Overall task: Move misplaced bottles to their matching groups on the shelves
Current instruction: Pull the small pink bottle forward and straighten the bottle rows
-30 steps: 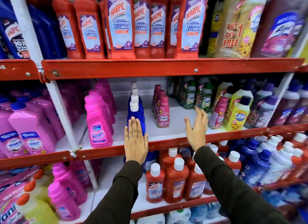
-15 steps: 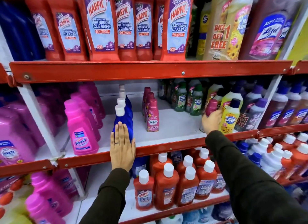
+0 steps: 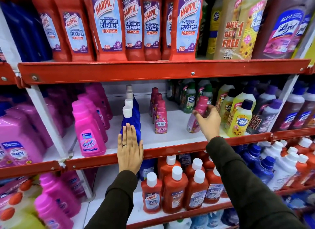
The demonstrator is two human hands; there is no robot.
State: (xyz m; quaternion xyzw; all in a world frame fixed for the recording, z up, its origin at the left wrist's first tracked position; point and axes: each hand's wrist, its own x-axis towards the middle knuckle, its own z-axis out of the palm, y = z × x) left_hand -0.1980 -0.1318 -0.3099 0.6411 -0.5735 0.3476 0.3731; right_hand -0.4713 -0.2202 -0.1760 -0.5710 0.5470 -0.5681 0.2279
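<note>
The pink bottle (image 3: 198, 117) is the one we are dealing with: it stands on the middle shelf (image 3: 170, 136), tilted to the left, just beside the yellow bottles (image 3: 240, 119) and in front of the green ones (image 3: 189, 99), where it does not belong. Our right hand (image 3: 208, 120) is clamped on its upper body, fingers wrapped just under the cap. Its match, we judge, is the Comfort row (image 3: 160, 116), near on the left with bare shelf between. Our left hand (image 3: 130, 148) lies flat, fingers together and holding nothing, over the shelf's red lip (image 3: 170, 152) and against the front blue bottle (image 3: 131, 121). So we are at the pick-up; next we must lift the bottle clear and set it upright by that row without knocking it.
</note>
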